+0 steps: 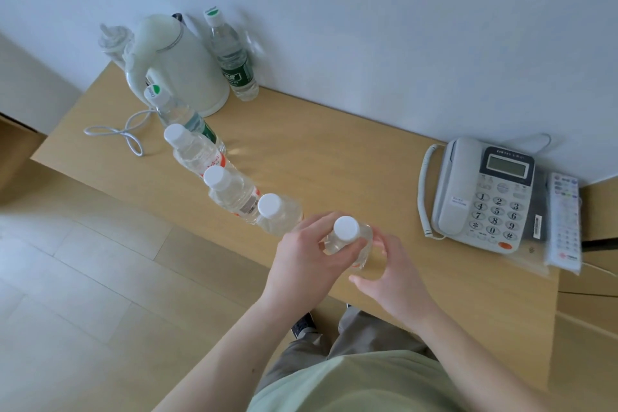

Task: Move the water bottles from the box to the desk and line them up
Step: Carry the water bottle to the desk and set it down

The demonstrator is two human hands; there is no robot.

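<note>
A clear water bottle with a white cap (347, 237) stands near the front edge of the wooden desk (334, 150). My left hand (307, 257) grips its body from the left, and my right hand (391, 274) curls round it from the right. Behind it, three white-capped bottles (277, 214), (230, 192), (194, 150) and a green-labelled bottle (177, 114) form a diagonal row running back to the left. Another green-labelled bottle (232, 57) stands apart by the wall. No box is in view.
A white electric kettle (177, 67) with its cable (117, 134) sits at the back left. A grey desk phone (485, 191) and a remote control (565, 221) lie on the right. Light floor (83, 278) lies to the left.
</note>
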